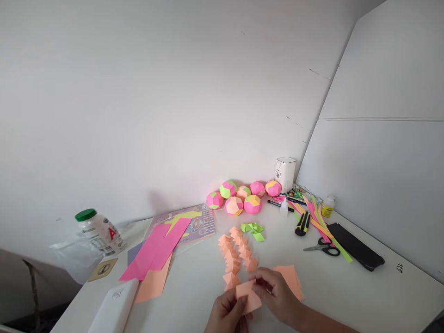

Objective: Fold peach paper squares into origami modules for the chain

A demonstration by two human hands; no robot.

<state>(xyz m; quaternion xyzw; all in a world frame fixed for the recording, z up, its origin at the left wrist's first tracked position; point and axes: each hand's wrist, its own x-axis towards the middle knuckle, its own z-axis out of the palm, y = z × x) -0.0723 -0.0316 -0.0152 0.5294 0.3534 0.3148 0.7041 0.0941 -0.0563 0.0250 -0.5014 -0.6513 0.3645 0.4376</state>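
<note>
Low in the head view, both my hands hold one orange paper piece above the white table. My left hand pinches its lower left edge. My right hand grips its right side with fingers curled. Just beyond them lie two rows of folded orange paper units. A small stack of orange paper squares sits by my right hand. Further back are a few folded green units.
Several pink, green and orange paper balls sit by the wall with a white box. Scissors, a cutter, paper strips, glue bottles and a black phone lie right. Pink sheets, a green-capped bottle lie left.
</note>
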